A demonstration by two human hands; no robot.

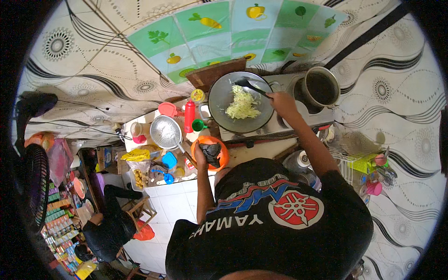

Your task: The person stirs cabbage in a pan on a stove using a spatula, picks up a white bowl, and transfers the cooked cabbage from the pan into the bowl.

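My right hand (pixel 285 106) grips the handle of a black spatula (pixel 250 85), whose head rests inside a wide metal wok (pixel 220 115). Shredded pale-green cabbage (pixel 242 105) lies heaped in the wok, near the spatula's head. My left hand (pixel 200 155) is at the counter, closed on a bunched dark cloth (pixel 211 153) over an orange bowl (pixel 223 161); its fingers are partly hidden. Close beside that hand runs the handle of a perforated metal strainer (pixel 166 131), and whether the hand touches it I cannot tell. The wok sits on a gas stove (pixel 280 127).
A pot of dark liquid (pixel 319 85) stands right of the wok. Left of it are a red bottle (pixel 189 117), a green cup (pixel 198 125), a blue lid (pixel 169 160) and a tub of small yellowish pieces (pixel 138 179). A person (pixel 108 227) sits lower left, near a fan (pixel 36 187).
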